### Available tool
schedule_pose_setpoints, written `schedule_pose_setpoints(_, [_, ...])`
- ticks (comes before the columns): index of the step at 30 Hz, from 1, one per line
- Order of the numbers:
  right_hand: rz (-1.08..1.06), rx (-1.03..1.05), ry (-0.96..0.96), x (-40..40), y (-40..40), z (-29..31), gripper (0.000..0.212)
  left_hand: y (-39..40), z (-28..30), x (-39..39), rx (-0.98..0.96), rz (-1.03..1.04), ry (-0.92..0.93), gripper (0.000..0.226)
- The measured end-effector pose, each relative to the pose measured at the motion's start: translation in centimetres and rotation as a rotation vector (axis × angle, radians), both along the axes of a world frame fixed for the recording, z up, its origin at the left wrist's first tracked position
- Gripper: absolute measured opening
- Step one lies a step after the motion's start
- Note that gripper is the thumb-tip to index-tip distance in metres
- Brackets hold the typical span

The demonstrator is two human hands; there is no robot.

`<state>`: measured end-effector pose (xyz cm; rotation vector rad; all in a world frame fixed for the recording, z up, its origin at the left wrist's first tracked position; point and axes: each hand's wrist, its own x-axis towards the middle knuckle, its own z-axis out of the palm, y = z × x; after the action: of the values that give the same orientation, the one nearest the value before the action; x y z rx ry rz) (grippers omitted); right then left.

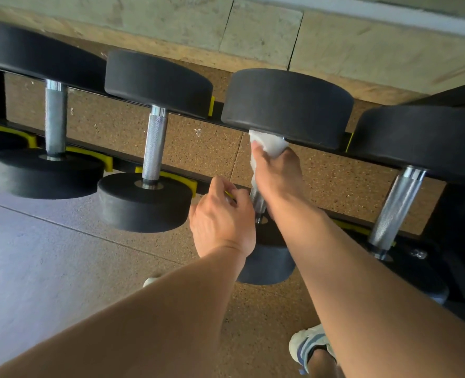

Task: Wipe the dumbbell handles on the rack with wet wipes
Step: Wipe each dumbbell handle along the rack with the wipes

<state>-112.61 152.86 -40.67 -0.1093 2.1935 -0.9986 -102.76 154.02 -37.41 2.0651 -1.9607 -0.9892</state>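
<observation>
Two hands work one dumbbell: right hand [276,170] wraps wipe [269,144] around handle [257,199] at 12 o'clock, left hand [221,216] curled, contents unclear; next, slide down.

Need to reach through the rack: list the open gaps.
Open gaps: between the left handle and the middle handle; between the right hand and the far-right handle. Crowded: both hands, left, meet at the wipe.
</observation>
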Motion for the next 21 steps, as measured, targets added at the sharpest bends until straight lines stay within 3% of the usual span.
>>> schedule_pose_setpoints(6, [-0.106, -0.147, 0.070, 1.0, 0.4, -0.6, 0.041, 0.0, 0.0, 0.0, -0.010, -0.015, -0.002, 0.010])
schedule_pose_setpoints(11, [0.225, 0.030, -0.023, 0.2, 2.9, -1.3, 0.044, 0.0, 0.0, 0.1, -0.008, -0.028, 0.006, 0.010])
schedule_pose_setpoints(14, [0.062, -0.007, -0.114, -1.1, 1.7, -0.1, 0.044, 0.0, -0.1, 0.2, 0.006, -0.022, 0.010, 0.009])
schedule_pose_setpoints(17, [-0.071, -0.066, -0.064, -1.5, 0.3, 0.7, 0.032, -0.1, 0.0, 0.0, 0.005, -0.010, 0.004, 0.009])
schedule_pose_setpoints(21, [0.164, 0.020, 0.020, 0.0, 3.2, 0.6, 0.037, 0.0, 0.0, 0.0, -0.005, -0.016, 0.005, 0.010])
